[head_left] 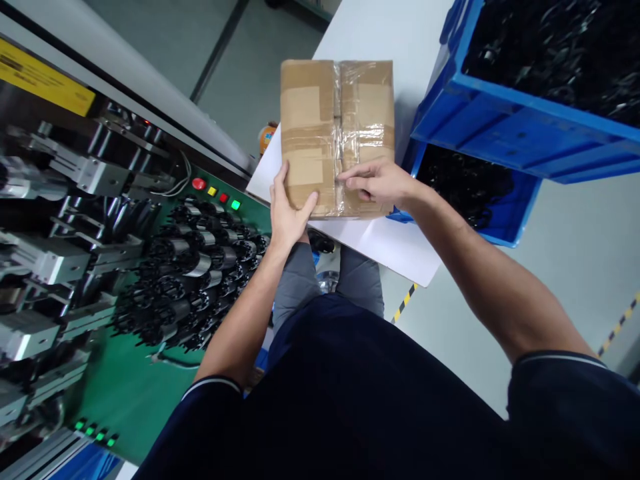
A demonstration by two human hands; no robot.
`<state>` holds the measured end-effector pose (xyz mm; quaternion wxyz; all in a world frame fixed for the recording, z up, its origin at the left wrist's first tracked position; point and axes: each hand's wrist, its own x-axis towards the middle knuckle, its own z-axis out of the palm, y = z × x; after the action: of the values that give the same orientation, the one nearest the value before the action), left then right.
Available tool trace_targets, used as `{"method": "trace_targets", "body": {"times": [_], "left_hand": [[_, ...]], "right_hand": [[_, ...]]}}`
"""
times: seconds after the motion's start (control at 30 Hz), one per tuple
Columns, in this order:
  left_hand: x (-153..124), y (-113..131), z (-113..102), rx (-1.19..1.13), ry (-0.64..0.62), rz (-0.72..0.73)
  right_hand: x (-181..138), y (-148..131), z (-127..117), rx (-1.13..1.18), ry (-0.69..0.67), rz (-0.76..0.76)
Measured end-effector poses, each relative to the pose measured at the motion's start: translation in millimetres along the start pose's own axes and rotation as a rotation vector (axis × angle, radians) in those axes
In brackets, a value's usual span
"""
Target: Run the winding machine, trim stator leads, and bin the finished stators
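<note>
A cardboard box (306, 137) closed with clear tape stands on the white table in front of me. My left hand (291, 210) grips its near left corner, thumb on the top face and fingers along the side. Over the taped middle seam (339, 143) is my right hand (375, 181), its index finger and thumb tips close together at the seam and the other fingers curled under. Whether anything small sits between those fingertips cannot be made out. The tape looks wrinkled and shiny along the seam.
Blue crates (500, 127) full of black parts are stacked to the right of the white table (395, 250). On the left, a machine with metal fixtures (90, 170) has a green bench (133, 373) bearing several black-and-silver round parts (200, 263) and lit buttons (235, 205).
</note>
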<state>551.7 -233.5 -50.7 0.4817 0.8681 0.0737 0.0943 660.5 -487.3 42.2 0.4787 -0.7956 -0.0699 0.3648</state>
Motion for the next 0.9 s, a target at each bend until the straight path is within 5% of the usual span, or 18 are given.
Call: {"method": "trace_targets", "body": {"times": [0.17,0.27,0.37,0.5,0.63,0.77,0.9], "left_hand": [[12,21,-2,0.118,-0.054,-0.038],[41,47,-6,0.184,-0.122,0.069],[84,62,-14,0.239,-0.362,0.286],[133,41,-15,0.308,-0.681,0.432],[153,7,5,0.311,-0.561,0.399],[167,8,20,0.285,-0.49,0.324],[190,25,23,0.224,-0.692,0.32]], "right_hand": [[1,1,3,0.069,-0.011,0.02],[-1,3,8,0.024,0.034,-0.023],[-2,7,12,0.013,0.05,-0.082],[0,16,15,0.048,0.048,-0.147],[2,21,19,0.088,0.067,-0.228],[-2,22,19,0.052,0.078,-0.278],[-6,24,18,0.009,0.074,-0.324]]}}
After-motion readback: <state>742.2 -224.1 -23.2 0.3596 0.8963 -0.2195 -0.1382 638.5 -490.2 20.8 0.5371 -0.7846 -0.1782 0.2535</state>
